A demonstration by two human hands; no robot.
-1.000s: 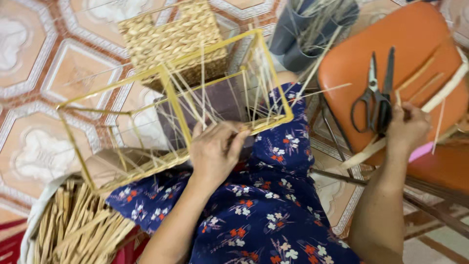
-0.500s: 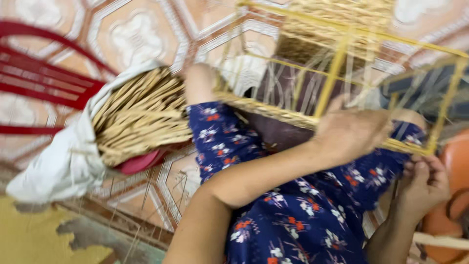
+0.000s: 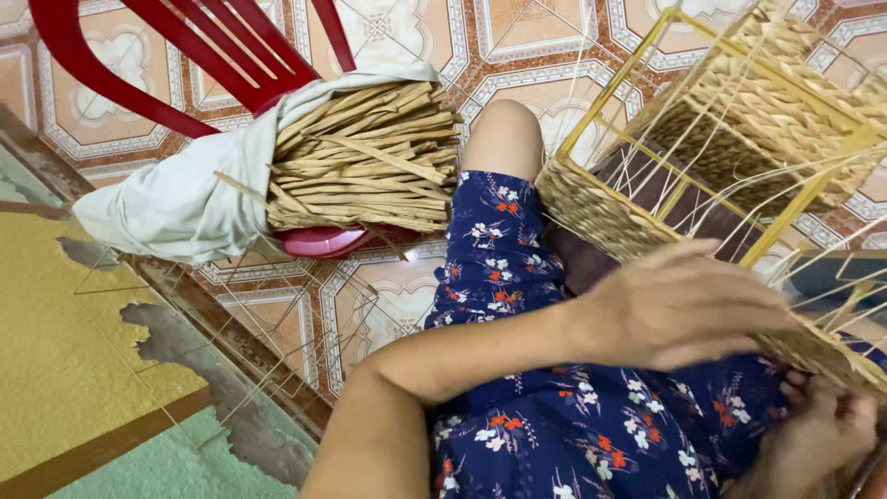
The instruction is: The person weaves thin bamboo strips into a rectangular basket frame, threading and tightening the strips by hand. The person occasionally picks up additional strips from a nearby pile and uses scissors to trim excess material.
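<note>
The left hand (image 3: 684, 300) lies palm down, fingers loosely spread and slightly curled, its grip resting on the woven rim of the basket (image 3: 601, 217) at the near right; whether the fingers pinch a strand there cannot be told. The right hand (image 3: 822, 430) sits just below it at the right edge, fingers curled up against the underside of the same woven band, its grip half hidden by the weave, so how tightly it closes cannot be told. The basket, a yellow wire frame (image 3: 647, 46) partly wrapped in pale straw weave, rests tilted across the lap on the blue flowered dress (image 3: 573, 425), running from the hands to the far right corner. Loose thin strands (image 3: 832, 176) stick out from it on the right, crowding that side. To the left, past the bare knee (image 3: 504, 139), open tiled floor (image 3: 370, 305) lies between the lap and a bundle of straw stalks (image 3: 365, 157) wrapped in white cloth (image 3: 176, 208), which sits on a red plastic chair (image 3: 212, 55) at the far left. A worn yellow-green floor patch (image 3: 65, 342) fills the near left.
</note>
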